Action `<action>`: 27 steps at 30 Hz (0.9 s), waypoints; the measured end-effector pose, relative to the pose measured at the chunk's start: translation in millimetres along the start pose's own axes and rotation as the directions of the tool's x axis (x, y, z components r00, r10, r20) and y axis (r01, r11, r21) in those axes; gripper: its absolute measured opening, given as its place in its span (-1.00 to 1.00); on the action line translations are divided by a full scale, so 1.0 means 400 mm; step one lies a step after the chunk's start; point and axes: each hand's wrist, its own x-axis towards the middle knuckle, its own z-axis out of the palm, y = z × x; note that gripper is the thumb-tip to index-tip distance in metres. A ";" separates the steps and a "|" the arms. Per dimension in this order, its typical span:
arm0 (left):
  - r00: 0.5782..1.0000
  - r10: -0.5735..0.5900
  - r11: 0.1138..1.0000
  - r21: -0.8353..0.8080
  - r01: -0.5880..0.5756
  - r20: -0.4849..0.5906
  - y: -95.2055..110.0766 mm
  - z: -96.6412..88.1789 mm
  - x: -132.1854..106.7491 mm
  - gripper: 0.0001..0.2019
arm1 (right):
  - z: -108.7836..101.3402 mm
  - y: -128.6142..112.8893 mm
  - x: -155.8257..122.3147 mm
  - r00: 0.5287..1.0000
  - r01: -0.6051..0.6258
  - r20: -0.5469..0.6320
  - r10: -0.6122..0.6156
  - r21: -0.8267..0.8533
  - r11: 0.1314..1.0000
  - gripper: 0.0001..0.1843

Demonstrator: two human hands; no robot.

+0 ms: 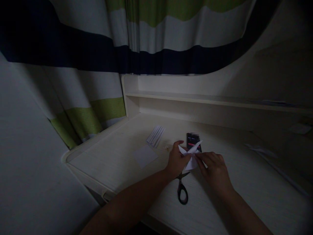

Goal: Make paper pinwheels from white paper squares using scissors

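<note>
A white paper pinwheel [192,163] with several pointed blades is held up above the desk between both hands. My left hand [175,160] grips it from the left, the thumb pressed near its centre. From the right, my right hand [215,166] pinches it close to the middle; the fingertips partly hide that spot. Below the paper lie scissors [182,192] with black handles, the blades partly open and partly covered by my left arm. Just behind the pinwheel a dark phone [193,137] with a lit screen lies on the desk, partly hidden.
Left of my hands are a square sheet of paper [145,156], a pleated strip of paper [156,136] and some tiny pale bits [166,148]. A raised shelf [176,95] runs along the back of the white desk [105,156]. Papers [261,150] lie at the right.
</note>
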 end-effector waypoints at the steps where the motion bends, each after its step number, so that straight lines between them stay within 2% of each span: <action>1: 1.000 -0.001 1.000 -0.005 0.001 0.002 0.000 0.001 0.000 -0.45 | 0.001 0.001 -0.001 1.000 -0.003 0.001 0.003 0.004 1.000 -0.80; 6: 0.999 0.044 0.992 -0.117 -0.041 0.020 0.009 0.007 -0.006 -0.50 | 0.010 0.012 -0.008 0.999 -0.050 -0.009 0.050 -0.014 0.999 -0.81; 9: 0.998 0.056 0.990 -0.126 -0.058 -0.022 0.015 -0.008 0.001 -0.61 | 0.009 0.022 -0.008 0.993 -0.099 -0.063 0.097 -0.025 0.995 -0.82; 11: 0.995 0.069 0.997 -0.034 -0.071 -0.074 0.014 -0.033 0.018 -0.67 | 0.005 0.030 -0.008 0.988 -0.122 -0.096 0.118 -0.032 0.992 -0.82; 14: 0.973 0.136 0.956 0.284 -0.079 -0.188 0.006 -0.086 0.055 -0.78 | -0.001 0.045 -0.007 0.980 -0.148 -0.142 0.139 -0.052 0.988 -0.84; 15: 0.969 0.139 0.902 0.430 -0.040 -0.203 0.004 -0.106 0.069 -0.82 | -0.002 0.050 -0.007 0.977 -0.157 -0.158 0.146 -0.064 0.985 -0.84; 16: 0.971 0.137 0.809 0.588 0.004 -0.196 0.003 -0.126 0.083 -0.82 | -0.003 0.055 -0.008 0.973 -0.168 -0.171 0.153 -0.076 0.983 -0.84; 17: 0.979 0.124 0.674 0.738 0.037 -0.162 0.003 -0.145 0.097 -0.80 | -0.004 0.060 -0.009 0.971 -0.178 -0.179 0.161 -0.085 0.980 -0.84; 22: 0.997 -0.005 0.447 0.892 0.067 -0.073 0.003 -0.232 0.164 -0.77 | -0.001 0.074 -0.011 0.962 -0.198 -0.206 0.178 -0.082 0.977 -0.84; 27: 0.988 -0.116 0.209 0.975 -0.079 0.105 -0.002 -0.287 0.217 -0.74 | -0.003 0.067 -0.006 0.959 -0.204 -0.211 0.189 -0.049 0.978 -0.85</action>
